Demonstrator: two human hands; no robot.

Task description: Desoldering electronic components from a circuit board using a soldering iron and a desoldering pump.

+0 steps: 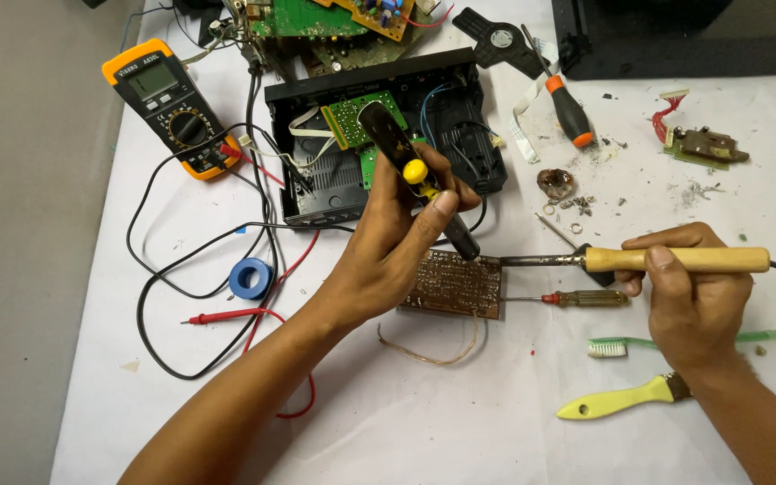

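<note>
While the left hand (397, 238) clamps a black suction pump (417, 175) onto the brown circuit board (455, 286), the right hand (689, 296) grips a soldering iron (648, 260). Its tip meets the board's top edge, mid-table

- Desoldering pump (410, 175): black barrel with a yellow button on its side, held slanted in the left hand (397, 247), plunger end up and away, tip down on the upper right corner of the circuit board.
- Soldering iron (639, 260): pale wooden handle, dark metal shaft, black cord at the rear; held level in the right hand (689, 301), tip pointing left at the board's edge.
- Circuit board (454, 284): brown, rectangular, solder side up, lying flat on the white desk (460, 422).
</note>
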